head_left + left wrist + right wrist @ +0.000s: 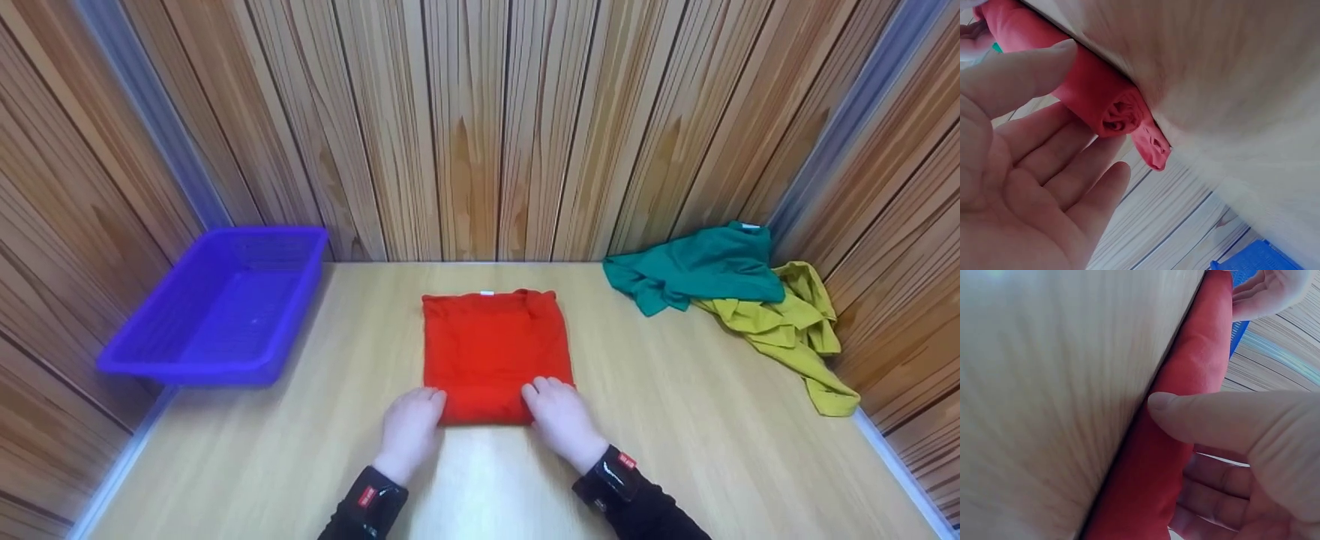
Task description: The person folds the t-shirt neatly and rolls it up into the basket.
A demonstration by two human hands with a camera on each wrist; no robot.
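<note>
A red shirt (491, 337) lies folded into a rectangle in the middle of the table, its small white label at the far edge. Its near edge is rolled up, and the spiral end of the roll (1120, 115) shows in the left wrist view. My left hand (414, 424) grips the left end of this roll, thumb on the near side and fingers over the far side. At the right end, my right hand (562, 420) holds the roll the same way, its thumb (1185, 410) pressed against the red cloth.
A purple plastic basket (304, 300) stands at the back left. At the back right, a crumpled teal garment (697, 266) partly covers a yellow-green one (795, 330) by the wall. Wood-patterned panels (465, 135) enclose the table at the back and both sides.
</note>
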